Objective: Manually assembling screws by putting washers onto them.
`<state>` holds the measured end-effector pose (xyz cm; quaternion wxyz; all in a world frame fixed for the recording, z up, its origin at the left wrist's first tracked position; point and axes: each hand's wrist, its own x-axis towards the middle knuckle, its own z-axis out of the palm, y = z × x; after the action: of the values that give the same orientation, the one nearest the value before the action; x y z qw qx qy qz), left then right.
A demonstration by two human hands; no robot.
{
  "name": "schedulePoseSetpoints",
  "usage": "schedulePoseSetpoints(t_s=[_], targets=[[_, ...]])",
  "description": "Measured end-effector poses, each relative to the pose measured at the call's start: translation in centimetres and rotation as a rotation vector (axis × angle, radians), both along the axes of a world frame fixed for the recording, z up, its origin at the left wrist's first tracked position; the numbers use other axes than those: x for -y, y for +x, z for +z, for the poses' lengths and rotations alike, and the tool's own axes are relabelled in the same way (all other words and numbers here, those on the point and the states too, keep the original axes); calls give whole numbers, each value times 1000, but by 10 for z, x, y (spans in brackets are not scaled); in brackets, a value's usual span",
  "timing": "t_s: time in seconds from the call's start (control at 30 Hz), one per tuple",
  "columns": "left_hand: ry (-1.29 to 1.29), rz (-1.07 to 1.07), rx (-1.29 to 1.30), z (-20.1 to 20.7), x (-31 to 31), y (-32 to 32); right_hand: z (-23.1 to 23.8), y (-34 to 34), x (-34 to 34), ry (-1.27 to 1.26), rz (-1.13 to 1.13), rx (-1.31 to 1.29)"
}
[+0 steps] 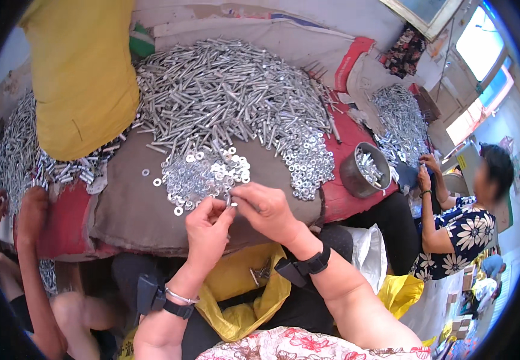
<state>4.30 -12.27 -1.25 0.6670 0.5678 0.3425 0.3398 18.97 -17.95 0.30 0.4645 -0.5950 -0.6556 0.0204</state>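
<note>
In front of the washer heap, my left hand [208, 231] pinches a small metal bolt [230, 201] between thumb and fingertips. The fingers of my right hand [267, 210] are closed at the upper end of the same piece; they partly cover it, and whether they also hold a washer or nut cannot be seen. Just beyond my hands lie loose flat washers [203, 174]. To their right is a heap of small nuts [311, 168]. Behind both spreads a big pile of metal bolts and rods [212, 90]. Below my hands, a yellow bag [278, 300] sits open on my lap with a few bolts inside.
A metal pot [353, 183] of bolts stands on the red cloth [347, 132] at right. A large yellow sack [80, 78] rises at the far left. Co-workers' hands [32, 210] handle bolts at left; another person [458, 228] works at right beside a further bolt pile [401, 114].
</note>
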Motion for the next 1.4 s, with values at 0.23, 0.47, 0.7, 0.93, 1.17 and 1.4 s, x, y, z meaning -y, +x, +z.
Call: schedulePoseSetpoints(t_s=[0.23, 0.47, 0.7, 0.93, 1.17, 1.4], targets=[[279, 17, 46, -6, 5, 3, 6, 15, 1, -334, 190, -653], [31, 3, 54, 7, 4, 4, -3, 86, -30, -125, -473, 187], [-25, -29, 24, 3, 5, 2, -17, 96, -57, -373, -662, 415], [-13, -37, 15, -2, 3, -3, -11, 83, -47, -481, -571, 483], [14, -15, 14, 0, 3, 2, -9, 55, -21, -176, -380, 223], [-1, -39, 77, -3, 4, 3, 3, 20, -5, -375, 128, -803]])
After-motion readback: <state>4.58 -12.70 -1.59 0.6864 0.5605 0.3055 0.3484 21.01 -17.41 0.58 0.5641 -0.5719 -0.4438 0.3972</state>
